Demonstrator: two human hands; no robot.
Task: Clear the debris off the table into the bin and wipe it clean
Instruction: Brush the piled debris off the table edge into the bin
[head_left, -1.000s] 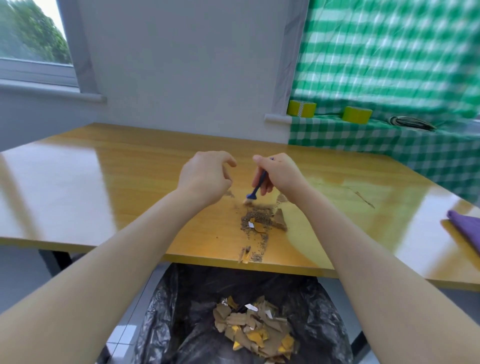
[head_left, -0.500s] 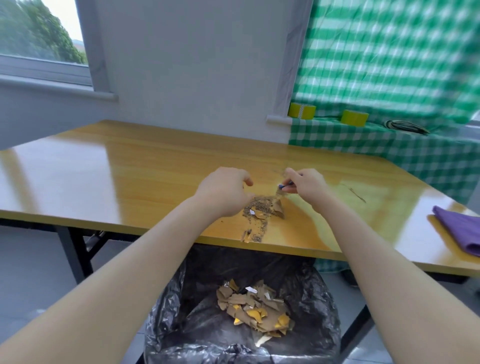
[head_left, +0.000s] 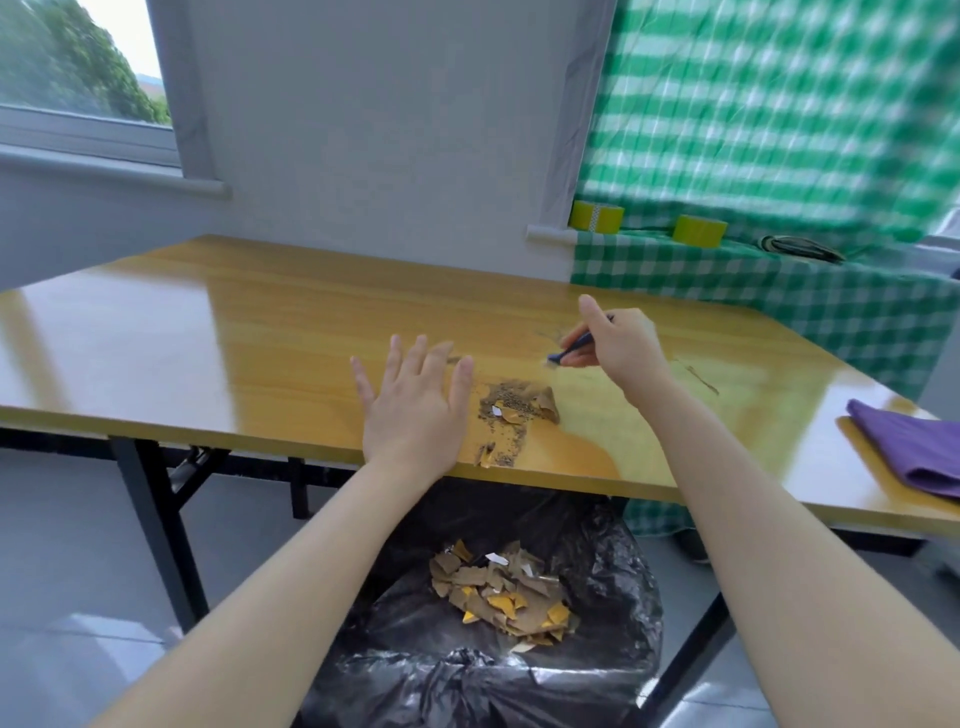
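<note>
The debris (head_left: 511, 410) sits in a small heap near the front edge of the table (head_left: 208, 332), above the bin (head_left: 597, 639). Our left hand (head_left: 415, 410) is spread wide just beside it; our right hand (head_left: 621, 348) pinches a small blue brush (head_left: 574, 349) beyond. A hard flick could scatter grit past the bin.

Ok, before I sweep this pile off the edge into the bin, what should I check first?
1. Bin sits under the table edge, below the debris pile: ok.
2. Right hand pinches the small blue brush: ok.
3. Left hand open beside the pile, not on it: ok.
4. All debris gathered: not ok, stray specks lie beyond the pile near the brush.
5. Purple cloth ready at the table's right end: ok.
6. Bristles touching the table: cannot tell.
</note>
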